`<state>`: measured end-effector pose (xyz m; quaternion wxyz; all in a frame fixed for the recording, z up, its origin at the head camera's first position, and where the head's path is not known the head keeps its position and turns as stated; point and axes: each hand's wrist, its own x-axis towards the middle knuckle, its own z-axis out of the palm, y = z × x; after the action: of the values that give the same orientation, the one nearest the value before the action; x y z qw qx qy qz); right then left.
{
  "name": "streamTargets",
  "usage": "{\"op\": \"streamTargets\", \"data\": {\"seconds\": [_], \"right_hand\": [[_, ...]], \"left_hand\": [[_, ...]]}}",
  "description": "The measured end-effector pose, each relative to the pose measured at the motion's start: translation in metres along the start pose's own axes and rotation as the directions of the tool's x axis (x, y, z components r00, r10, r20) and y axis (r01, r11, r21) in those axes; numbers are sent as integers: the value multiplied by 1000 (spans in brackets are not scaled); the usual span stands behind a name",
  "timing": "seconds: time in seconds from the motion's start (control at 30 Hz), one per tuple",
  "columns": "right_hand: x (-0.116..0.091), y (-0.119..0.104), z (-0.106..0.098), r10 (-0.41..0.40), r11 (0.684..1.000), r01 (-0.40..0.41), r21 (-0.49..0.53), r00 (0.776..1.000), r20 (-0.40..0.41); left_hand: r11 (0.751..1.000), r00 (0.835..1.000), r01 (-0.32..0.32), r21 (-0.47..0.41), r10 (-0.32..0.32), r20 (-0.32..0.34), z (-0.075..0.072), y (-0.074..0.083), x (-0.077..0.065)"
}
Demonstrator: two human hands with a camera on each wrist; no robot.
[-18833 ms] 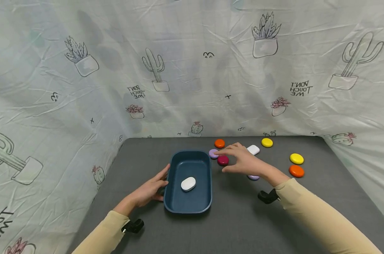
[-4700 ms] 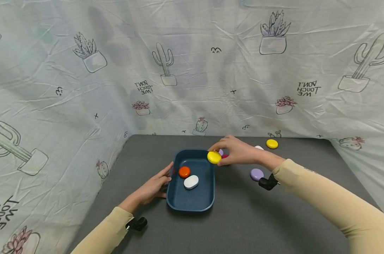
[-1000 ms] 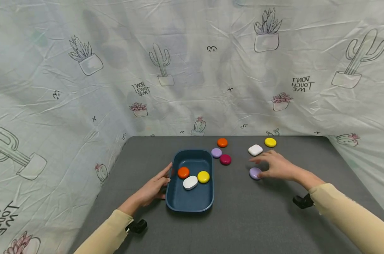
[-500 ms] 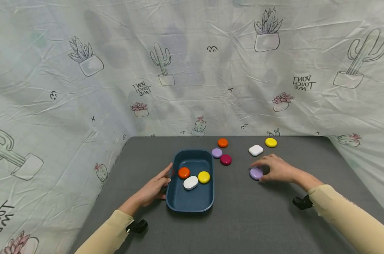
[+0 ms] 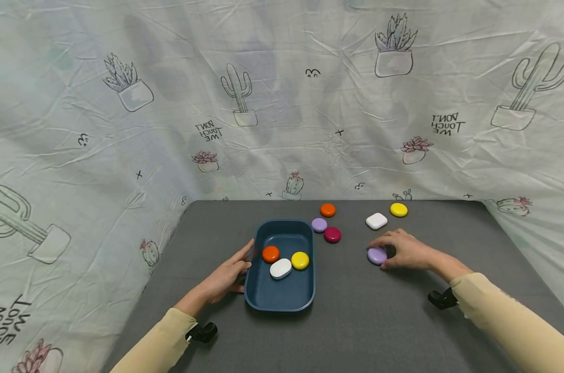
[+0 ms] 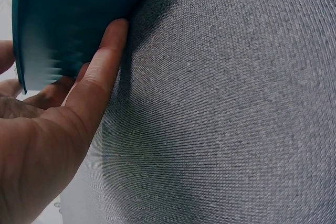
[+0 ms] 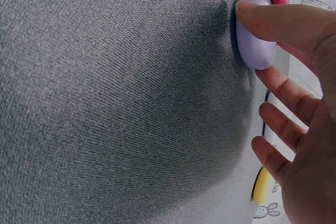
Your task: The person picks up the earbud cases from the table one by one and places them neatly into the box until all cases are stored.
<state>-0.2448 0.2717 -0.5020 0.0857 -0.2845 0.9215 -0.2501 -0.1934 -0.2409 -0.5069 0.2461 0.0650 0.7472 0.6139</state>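
A glossy rounded purple disc (image 5: 377,255) lies on the dark table, pinched between the thumb and forefinger of my right hand (image 5: 407,249). In the right wrist view the thumb overlaps the purple disc (image 7: 256,51), while the other fingers stay spread apart. My left hand (image 5: 223,277) rests against the left wall of a deep blue rectangular tray (image 5: 279,303). The left wrist view has its thumb extended along the outside of the tray (image 6: 79,19). Inside the tray sit an orange disc (image 5: 270,254), a white oval piece (image 5: 280,269) and a yellow disc (image 5: 300,260).
Right of the tray lie a second purple disc (image 5: 319,225), a crimson disc (image 5: 332,234) and another orange disc (image 5: 328,210). Behind my right hand are a white rounded rectangle (image 5: 376,221) and another yellow disc (image 5: 399,210). A printed cloth (image 5: 272,103) hangs behind the table.
Over the last second my right thumb and forefinger have closed around the purple disc. Earlier, the orange and yellow discs entered the tray. The left hand has stayed at the tray.
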Motion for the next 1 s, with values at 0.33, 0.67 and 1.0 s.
{"op": "streamTargets", "data": {"seconds": [0.33, 0.67, 1.0], "right_hand": [[1, 1, 2, 10, 999, -11, 33, 1000, 19], [3, 4, -1, 23, 999, -25, 42, 999, 34], [4, 3, -3, 19, 998, -21, 57, 999, 37]], "left_hand": [[1000, 1000, 3, 0, -3, 0, 0, 0, 1], [1000, 1000, 13, -9, -13, -14, 0, -1, 0], [1000, 1000, 19, -5, -19, -22, 1, 0, 0]]}}
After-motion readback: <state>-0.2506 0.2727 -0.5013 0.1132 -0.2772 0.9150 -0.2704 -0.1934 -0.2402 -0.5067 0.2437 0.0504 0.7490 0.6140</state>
